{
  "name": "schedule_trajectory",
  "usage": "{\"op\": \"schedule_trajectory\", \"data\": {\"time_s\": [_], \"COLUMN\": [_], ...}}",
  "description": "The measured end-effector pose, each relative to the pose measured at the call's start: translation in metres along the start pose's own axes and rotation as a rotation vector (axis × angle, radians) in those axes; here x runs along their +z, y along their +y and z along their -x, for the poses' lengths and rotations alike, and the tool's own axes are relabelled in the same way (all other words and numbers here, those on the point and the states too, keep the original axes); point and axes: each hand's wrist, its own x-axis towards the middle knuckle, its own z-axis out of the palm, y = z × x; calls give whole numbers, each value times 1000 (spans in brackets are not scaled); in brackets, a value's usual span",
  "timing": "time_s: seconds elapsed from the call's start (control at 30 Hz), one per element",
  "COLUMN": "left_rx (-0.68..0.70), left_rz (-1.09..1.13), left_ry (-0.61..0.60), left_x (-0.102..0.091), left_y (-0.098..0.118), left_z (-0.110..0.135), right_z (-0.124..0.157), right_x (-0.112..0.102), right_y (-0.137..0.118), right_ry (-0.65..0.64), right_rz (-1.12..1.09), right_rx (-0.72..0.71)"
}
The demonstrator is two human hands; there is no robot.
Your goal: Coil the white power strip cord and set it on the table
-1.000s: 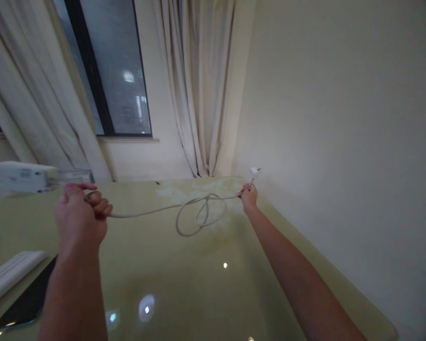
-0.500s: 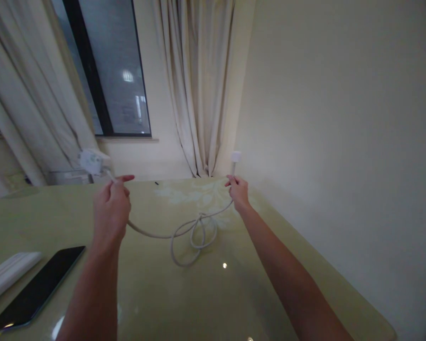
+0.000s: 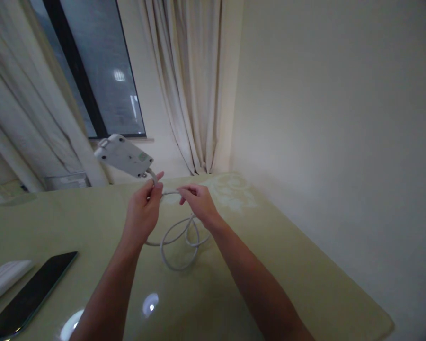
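Note:
A white power strip [image 3: 124, 155] hangs tilted in the air above the far edge of the table, its underside with dark corner spots turned towards me. My left hand [image 3: 144, 208] is closed around its cord, just below where the cord leaves the strip. Beside it, my right hand [image 3: 198, 203] pinches the cord further along. A short stretch of pale grey cord [image 3: 171, 192] runs between the two hands. Below them the rest of the cord droops in loose, crossing loops [image 3: 179, 270] over the table. I cannot make out the plug at the cord's other end.
The glossy yellow-green table [image 3: 270, 284] reaches to the wall [image 3: 323, 142] on the right. A black phone or tablet [image 3: 31, 293] lies at the left, next to a long white object [image 3: 7, 279]. Beyond the table hang cream curtains [image 3: 188, 85] beside a window [image 3: 95, 71].
Both hands have come together. The left moved right with the power strip, which swung round to show its underside. The right moved left, and the white plug above it is out of sight.

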Motion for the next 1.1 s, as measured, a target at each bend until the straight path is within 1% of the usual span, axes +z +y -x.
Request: {"op": "schedule_trajectory", "data": {"time_s": [0.13,0.2,0.27,0.3,0.37,0.43,0.57,0.63,0.73,0.87,0.97,1.1], "left_rx": [50,93,128,131,113,89,75,65,58,84,110,144], "left_rz": [-69,-102,-151,-173,-190,-165,-69,-12,60,54,9,-92], "left_ry": [-20,-42,-81,-101,-125,-117,-113,-106,-54,37,84,135], "left_x": [9,13,17,18,21,23,25,27,29,31,31,27], "left_y": [4,5,6,7,7,8,4,3,5,12,14,13], "left_z": [4,7,10,11,13,14,12,11,14,19,21,19], "right_z": [8,11,13,14,13,12,11,12,13,8,5,4], "right_x": [10,13,15,16,17,17,15,14,13,11,8,3], "right_y": [-12,-17,-20,-20,-17,-12,-9,-12,-16,-13,-7,2], "right_ry": [-27,-56,-67,-47,35,120,185,199,232,289,311,396], "right_rz": [-126,-212,-242,-232,-199,-213,-319,-362,-456,-571,-539,-379], "right_rx": [-31,-43,-60,-70,-92,-111,-112,-79,15,148,237,349]}}
